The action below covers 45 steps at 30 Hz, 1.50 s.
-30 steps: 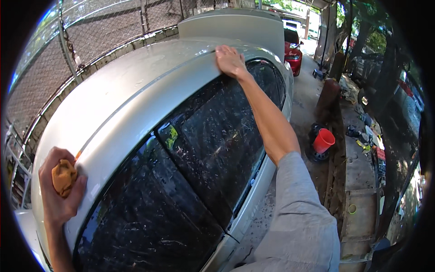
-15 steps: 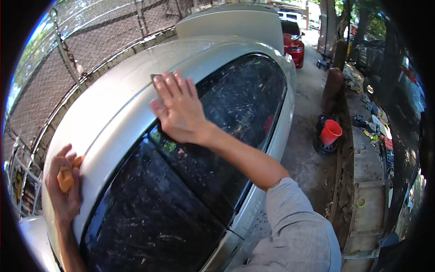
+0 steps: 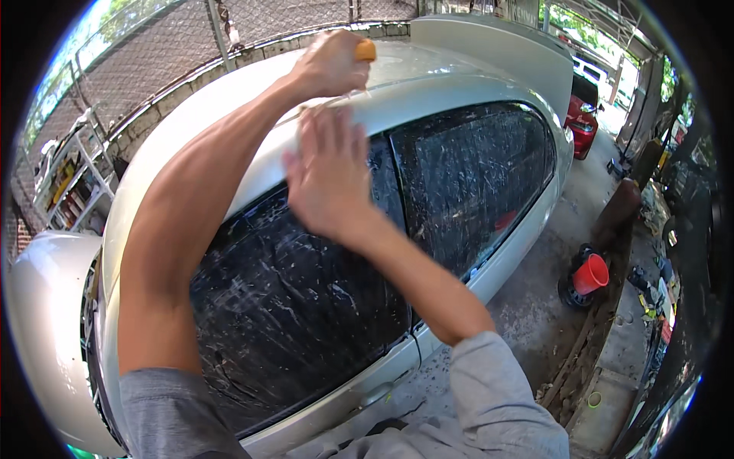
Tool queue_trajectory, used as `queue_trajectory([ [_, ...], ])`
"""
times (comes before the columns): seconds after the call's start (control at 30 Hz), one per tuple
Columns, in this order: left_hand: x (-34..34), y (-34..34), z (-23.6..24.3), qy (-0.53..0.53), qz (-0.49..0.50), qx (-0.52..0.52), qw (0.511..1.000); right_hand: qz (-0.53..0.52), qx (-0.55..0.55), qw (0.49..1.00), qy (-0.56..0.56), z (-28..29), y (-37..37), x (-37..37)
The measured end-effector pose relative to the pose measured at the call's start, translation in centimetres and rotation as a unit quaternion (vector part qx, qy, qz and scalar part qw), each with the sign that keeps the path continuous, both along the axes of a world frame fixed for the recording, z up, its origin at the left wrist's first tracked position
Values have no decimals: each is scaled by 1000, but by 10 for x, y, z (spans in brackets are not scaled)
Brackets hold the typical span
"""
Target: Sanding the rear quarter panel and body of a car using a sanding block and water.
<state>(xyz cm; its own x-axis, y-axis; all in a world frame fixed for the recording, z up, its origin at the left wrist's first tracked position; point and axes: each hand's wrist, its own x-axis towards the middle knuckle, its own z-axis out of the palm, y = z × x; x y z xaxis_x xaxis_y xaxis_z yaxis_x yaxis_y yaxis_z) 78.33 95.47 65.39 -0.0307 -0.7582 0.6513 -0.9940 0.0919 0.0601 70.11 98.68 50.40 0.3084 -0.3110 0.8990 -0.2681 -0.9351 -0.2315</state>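
My left hand (image 3: pixel 332 65) is closed on a crumpled orange cloth (image 3: pixel 365 50) high over the pale silver car roof (image 3: pixel 443 80), with the forearm stretched across the roof's near side. My right hand (image 3: pixel 329 168), blurred by motion, is flat with extended fingers at the roof edge just below the left one; whether anything lies under its fingertips I cannot tell. Below both hands are the car's dark, streaked side windows (image 3: pixel 474 183), with the near window partly behind my arms.
A red bucket (image 3: pixel 590 274) stands on the ground at right, beside a brown cylinder (image 3: pixel 618 206) and a cluttered concrete ledge (image 3: pixel 612 367). A red car (image 3: pixel 582 134) is farther back. A chain-link fence (image 3: pixel 145 61) and a metal rack (image 3: pixel 76 180) line the left side.
My left hand has swung from the near left of the roof up and across, cloth still in it. My right hand has slid leftward along the roof edge. The view has shifted left.
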Motion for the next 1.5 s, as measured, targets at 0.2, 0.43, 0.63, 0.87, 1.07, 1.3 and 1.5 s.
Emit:
queue_trajectory([
  [0.2,7,24,2,-46,25,29,998,-101,66,991,54,16,-11,1],
  [0.43,107,151,-34,18,-61,-77,995,-110,179,970,124,37,1,-5],
  [0.63,168,258,-62,133,17,-26,991,-88,167,966,178,48,26,0],
  [0.87,170,269,-69,151,-10,-59,987,-62,143,974,164,37,67,12],
  [1.07,174,274,-71,163,-6,-42,986,-71,76,985,137,15,77,17],
  [1.3,168,280,-68,171,4,-38,985,-43,93,980,170,21,37,4],
  [1.5,160,264,-66,146,1,-40,988,-164,169,963,128,51,-96,-28],
])
